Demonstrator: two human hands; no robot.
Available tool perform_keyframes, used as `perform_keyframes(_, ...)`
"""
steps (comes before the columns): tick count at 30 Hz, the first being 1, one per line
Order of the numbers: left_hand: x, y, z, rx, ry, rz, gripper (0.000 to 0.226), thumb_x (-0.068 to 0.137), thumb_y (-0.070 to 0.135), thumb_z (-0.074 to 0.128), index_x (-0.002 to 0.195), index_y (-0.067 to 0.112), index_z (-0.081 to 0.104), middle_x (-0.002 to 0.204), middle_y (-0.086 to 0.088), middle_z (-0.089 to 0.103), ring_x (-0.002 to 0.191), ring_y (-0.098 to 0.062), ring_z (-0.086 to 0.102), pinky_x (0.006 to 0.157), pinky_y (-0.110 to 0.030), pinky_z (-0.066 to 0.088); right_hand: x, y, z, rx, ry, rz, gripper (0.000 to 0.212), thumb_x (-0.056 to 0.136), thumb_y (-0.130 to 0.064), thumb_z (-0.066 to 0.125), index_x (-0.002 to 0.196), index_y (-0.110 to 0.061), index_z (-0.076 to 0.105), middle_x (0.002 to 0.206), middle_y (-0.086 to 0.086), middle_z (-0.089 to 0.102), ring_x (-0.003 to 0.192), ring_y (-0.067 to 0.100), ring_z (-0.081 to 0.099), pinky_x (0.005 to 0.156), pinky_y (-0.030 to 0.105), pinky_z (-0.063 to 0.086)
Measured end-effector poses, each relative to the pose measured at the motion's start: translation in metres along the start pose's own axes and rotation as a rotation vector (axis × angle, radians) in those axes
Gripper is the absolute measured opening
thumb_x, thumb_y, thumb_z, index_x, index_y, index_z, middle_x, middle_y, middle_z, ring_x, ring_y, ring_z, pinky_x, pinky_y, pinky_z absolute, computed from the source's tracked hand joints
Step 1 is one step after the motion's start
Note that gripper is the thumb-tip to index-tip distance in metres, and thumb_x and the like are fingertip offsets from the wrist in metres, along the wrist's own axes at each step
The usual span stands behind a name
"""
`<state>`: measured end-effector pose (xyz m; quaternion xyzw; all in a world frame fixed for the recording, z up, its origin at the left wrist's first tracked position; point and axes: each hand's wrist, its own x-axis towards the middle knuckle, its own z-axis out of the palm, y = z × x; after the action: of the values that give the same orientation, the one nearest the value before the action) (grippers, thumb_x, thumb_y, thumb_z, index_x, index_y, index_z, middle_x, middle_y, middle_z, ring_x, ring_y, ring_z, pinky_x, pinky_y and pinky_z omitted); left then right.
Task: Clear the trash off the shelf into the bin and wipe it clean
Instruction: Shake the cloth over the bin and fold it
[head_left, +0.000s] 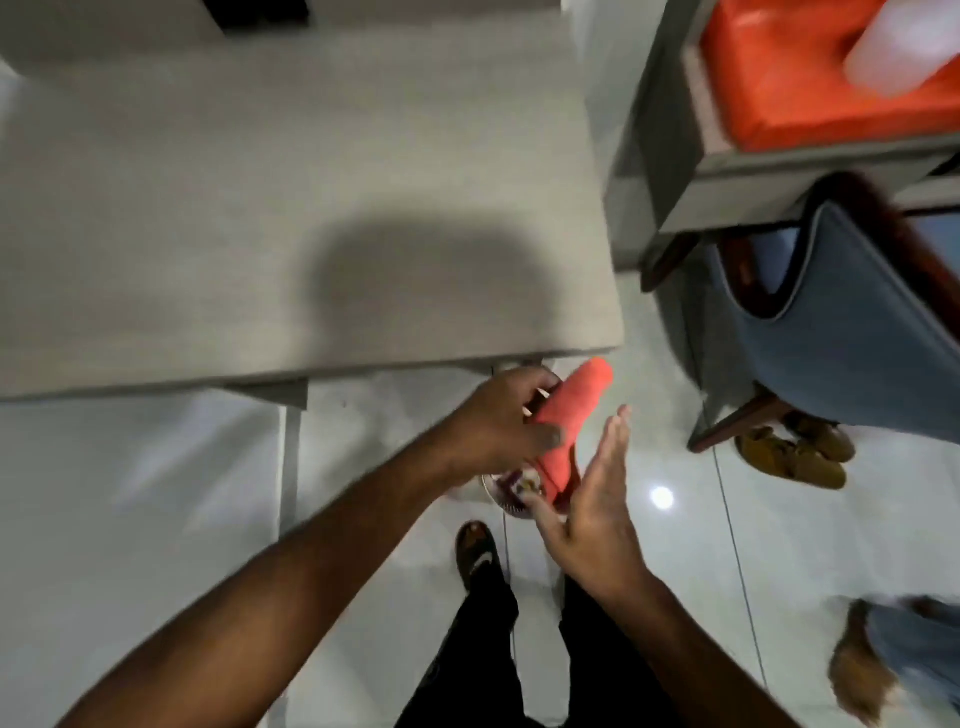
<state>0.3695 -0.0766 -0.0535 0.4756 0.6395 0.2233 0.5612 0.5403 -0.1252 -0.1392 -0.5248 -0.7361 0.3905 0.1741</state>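
Observation:
My left hand (501, 418) is shut on an orange-red cloth (566, 415), held just below the front right corner of the grey shelf top (291, 218). My right hand (592, 499) is open, fingers straight, right beside the cloth's lower end. Under both hands a small round bin (511, 496) stands on the floor, with bits of trash showing inside; most of it is hidden by the hands and cloth. The shelf top looks bare apart from a shadow.
A second grey table (675, 171) with an orange-red bag (810, 78) and a white container (904, 47) stands at the upper right. A blue chair (852, 322) and sandals (795, 452) sit right of the bin. Another person's feet (893, 660) are at the lower right.

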Motion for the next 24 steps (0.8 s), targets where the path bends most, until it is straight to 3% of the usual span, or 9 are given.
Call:
perform_keyframes(2, -0.018, 0.053, -0.024, 0.129, -0.134, 0.147, 0.04, 0.069, 0.016, 0.064, 0.108, 0.009, 0.065, 0.096, -0.01, 0.069, 0.082, -0.013, 0.059, 0.075, -0.037, 0.052, 0.003, -0.032, -0.039, 0.209, 0.02, 0.093, 0.146, 0.06, -0.047, 0.088, 0.15, -0.028, -0.026, 0.161, -0.01, -0.024, 0.149, 0.001, -0.014, 0.117, 0.009, 0.001)
perform_keyframes(4, -0.029, 0.102, -0.046, 0.229, -0.276, 0.246, 0.037, 0.072, 0.012, 0.064, 0.109, 0.003, 0.065, 0.098, -0.012, 0.068, 0.086, -0.013, 0.058, 0.078, -0.033, 0.049, 0.016, -0.055, -0.077, 0.393, 0.002, 0.133, 0.143, 0.045, -0.045, 0.093, 0.152, -0.03, -0.001, 0.158, -0.018, 0.011, 0.142, -0.013, 0.012, 0.107, -0.001, 0.017)
perform_keyframes(6, -0.035, 0.149, -0.068, 0.27, -0.417, 0.306, 0.033, 0.08, 0.007, 0.066, 0.111, -0.002, 0.063, 0.105, -0.021, 0.068, 0.092, -0.015, 0.058, 0.082, -0.034, 0.047, 0.032, -0.074, -0.114, 0.509, -0.029, 0.089, 0.114, 0.042, -0.036, 0.093, 0.139, -0.024, 0.034, 0.136, -0.01, 0.049, 0.121, -0.013, 0.045, 0.094, 0.003, 0.038)
perform_keyframes(9, -0.03, 0.208, -0.091, 0.227, -0.501, 0.312, 0.024, 0.092, -0.004, 0.063, 0.115, 0.003, 0.061, 0.1, -0.014, 0.063, 0.092, -0.022, 0.056, 0.078, -0.039, 0.048, 0.056, -0.089, -0.154, 0.805, -0.099, 0.071, 0.081, 0.048, -0.021, 0.09, 0.122, -0.016, 0.059, 0.11, 0.005, 0.073, 0.101, 0.014, 0.068, 0.079, 0.024, 0.056)
perform_keyframes(12, -0.006, 0.256, -0.104, 0.2, -0.379, 0.31, 0.027, 0.096, -0.007, 0.057, 0.122, -0.004, 0.058, 0.098, -0.013, 0.06, 0.088, -0.023, 0.057, 0.068, -0.031, 0.051, 0.073, -0.096, -0.185, 1.005, -0.095, 0.078, 0.052, 0.057, -0.025, 0.091, 0.102, -0.008, 0.071, 0.09, 0.015, 0.074, 0.07, 0.025, 0.07, 0.056, 0.03, 0.055)
perform_keyframes(14, 0.021, 0.278, -0.109, 0.21, -0.24, 0.323, 0.029, 0.095, -0.007, 0.056, 0.124, -0.003, 0.058, 0.096, -0.011, 0.06, 0.081, -0.017, 0.058, 0.06, -0.026, 0.052, 0.085, -0.092, -0.201, 1.029, -0.033, 0.116, 0.054, 0.058, -0.034, 0.093, 0.099, -0.008, 0.07, 0.078, 0.017, 0.068, 0.055, 0.022, 0.062, 0.045, 0.027, 0.047)
perform_keyframes(18, 0.096, 0.306, -0.104, 0.282, -0.001, 0.354, 0.031, 0.089, -0.006, 0.056, 0.11, 0.017, 0.054, 0.082, -0.001, 0.053, 0.068, -0.015, 0.054, 0.054, -0.028, 0.049, 0.124, -0.069, -0.234, 1.003, 0.225, 0.2, 0.044, 0.07, -0.022, 0.083, 0.11, -0.014, 0.064, 0.105, 0.019, 0.073, 0.088, 0.027, 0.072, 0.069, 0.041, 0.06)
perform_keyframes(22, 0.186, 0.327, -0.081, 0.376, 0.183, 0.385, 0.031, 0.084, -0.007, 0.057, 0.087, 0.025, 0.059, 0.081, 0.002, 0.06, 0.067, -0.02, 0.06, 0.065, -0.037, 0.054, 0.18, -0.035, -0.277, 0.783, 0.512, 0.285, 0.05, 0.079, -0.01, 0.078, 0.113, -0.024, 0.045, 0.103, 0.008, 0.059, 0.081, 0.02, 0.06, 0.067, 0.038, 0.053)
perform_keyframes(24, 0.23, 0.33, -0.07, 0.451, 0.243, 0.413, 0.025, 0.083, -0.005, 0.06, 0.091, 0.017, 0.071, 0.096, -0.004, 0.072, 0.089, -0.024, 0.069, 0.081, -0.027, 0.051, 0.211, -0.018, -0.295, 0.64, 0.55, 0.236, 0.04, 0.074, -0.018, 0.076, 0.101, -0.03, 0.049, 0.092, 0.005, 0.059, 0.072, 0.018, 0.055, 0.064, 0.045, 0.05)
